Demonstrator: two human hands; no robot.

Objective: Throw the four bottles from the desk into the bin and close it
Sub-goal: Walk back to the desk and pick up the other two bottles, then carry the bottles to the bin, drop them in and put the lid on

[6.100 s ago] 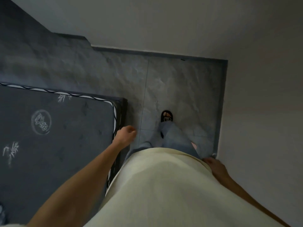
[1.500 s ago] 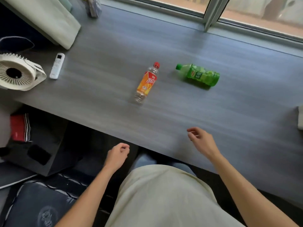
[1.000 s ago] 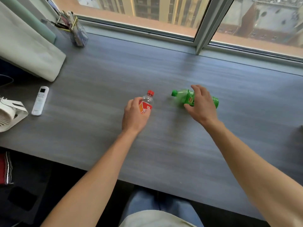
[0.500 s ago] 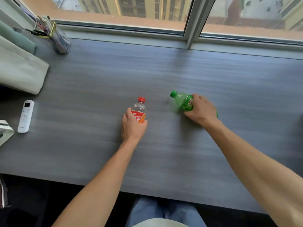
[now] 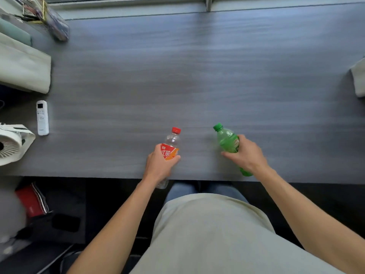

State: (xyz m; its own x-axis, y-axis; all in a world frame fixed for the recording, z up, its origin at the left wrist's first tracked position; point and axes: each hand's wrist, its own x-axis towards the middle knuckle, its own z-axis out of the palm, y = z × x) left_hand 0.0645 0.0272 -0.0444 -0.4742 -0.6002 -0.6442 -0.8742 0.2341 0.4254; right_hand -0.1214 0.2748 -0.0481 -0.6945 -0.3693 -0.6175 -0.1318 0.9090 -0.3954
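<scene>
My left hand (image 5: pixel 159 165) is closed around a clear bottle with a red cap and an orange-red label (image 5: pixel 171 144), held over the near edge of the grey desk (image 5: pixel 197 76). My right hand (image 5: pixel 246 155) grips a green bottle with a green cap (image 5: pixel 227 140), its cap pointing away from me and its base sticking out below my wrist. Both bottles are lifted slightly off the desk. No bin is in view.
A white remote (image 5: pixel 42 117) and a white fan (image 5: pixel 11 144) sit at the desk's left end, with folded pale cloth (image 5: pixel 23 66) and a pen holder (image 5: pixel 53 24) behind them. A pale object (image 5: pixel 358 80) lies at the right edge. Dark clutter and a red item (image 5: pixel 32 201) sit under the desk.
Both hands closed on the bottles, lifted them and pulled them toward me, to the desk's near edge. The view has tilted down, so the window is gone.
</scene>
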